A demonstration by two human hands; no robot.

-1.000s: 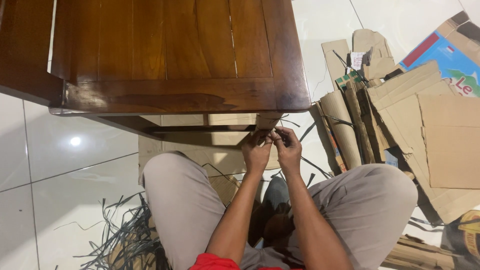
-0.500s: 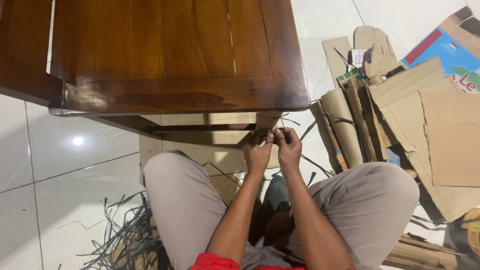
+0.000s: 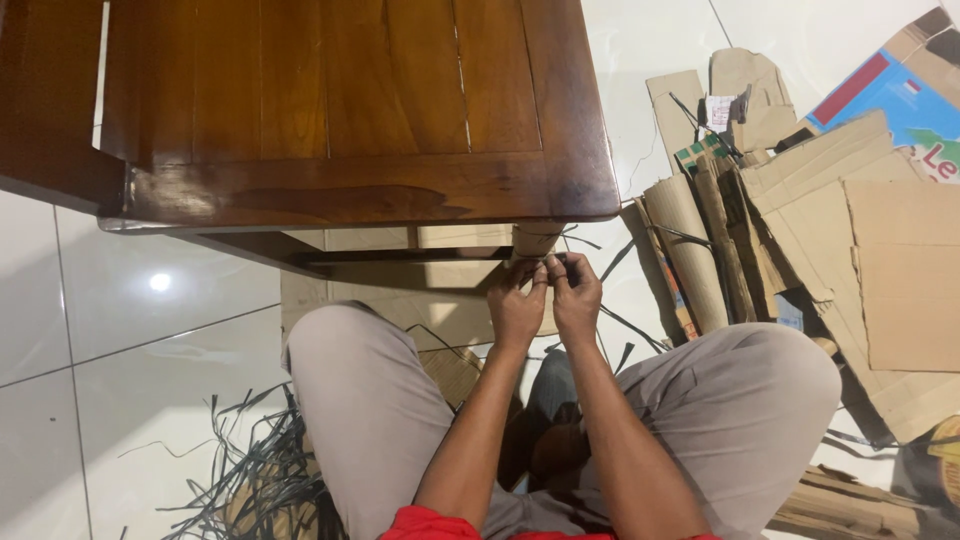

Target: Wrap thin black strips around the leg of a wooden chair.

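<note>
Sitting on white tiled floor under a dark wooden table, beside flattened cardboard. Pinching a thin black strap with left hand and right hand, fingers closed together at the cardboard-wrapped table leg; grip detail hiding behind knuckles, strap ends hard to make out.

The table stands ahead of the knees, cardboard sheets right, plastic straps lower left.

thin black strap, cardboard-wrapped table leg
</note>
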